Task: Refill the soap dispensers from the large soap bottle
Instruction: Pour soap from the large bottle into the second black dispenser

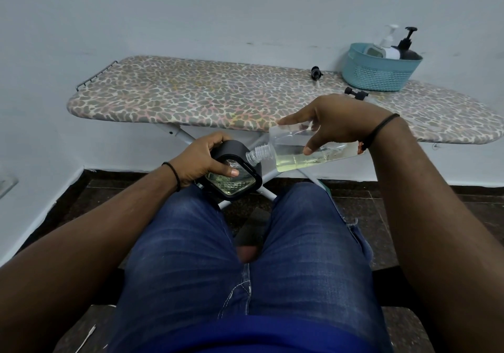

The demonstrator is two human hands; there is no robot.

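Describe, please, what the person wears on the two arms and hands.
Both forearms are bare, with no sleeves in view and no gloves. The left hand has a bracelet of small dark beads at the wrist. The right hand has a thin dark cord band at the wrist. No rings show on the fingers.

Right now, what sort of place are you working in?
Probably a home utility or laundry room: a leopard-print ironing board serves as the table against a bare pale wall, with a teal plastic basket of pump bottles on it.
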